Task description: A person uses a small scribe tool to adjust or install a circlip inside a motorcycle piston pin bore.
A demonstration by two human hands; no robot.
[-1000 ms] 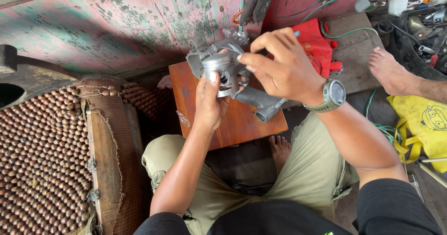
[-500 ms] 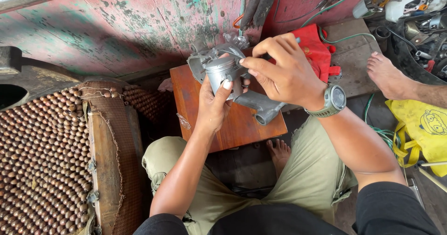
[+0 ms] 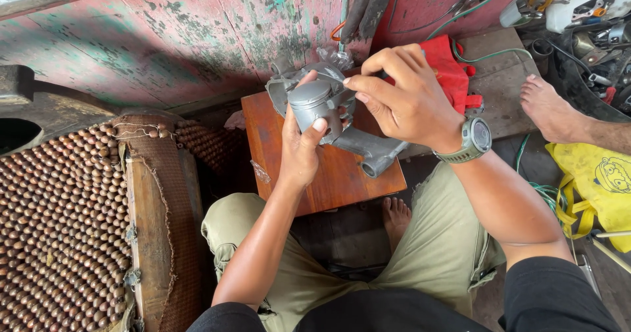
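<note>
A: Head view, nearest first: what do the hands have?

B: Over the lap, the left hand (image 3: 299,151) is wrapped around a small grey metal cylinder (image 3: 314,105), fingers curled up its side, thumb against it. The cylinder is lifted clear of the wooden board (image 3: 315,174).

A: And the right?

B: The right hand (image 3: 407,98), with a wristwatch (image 3: 474,138) on it, is pinched shut at the cylinder's far side, fingertips meeting on something too small to make out.

A: How far along does it look?

B: I judge it mid-way. The cylinder sits against the larger grey metal casting (image 3: 368,144), which rests on the board, but I cannot tell whether the two are joined. Whatever the fingertips work on looks unfinished.

A: Room to move?

B: Tight. A beaded seat mat (image 3: 59,227) lies near on the left. The board's right corner ends just past the casting's tube end. Behind the hands, the peeling red wall (image 3: 164,36) is close. To the right lie a red cloth (image 3: 450,69) and a yellow bag (image 3: 598,187); another person's bare foot (image 3: 545,108) rests nearby, with tools (image 3: 578,16) cluttered beyond.
</note>
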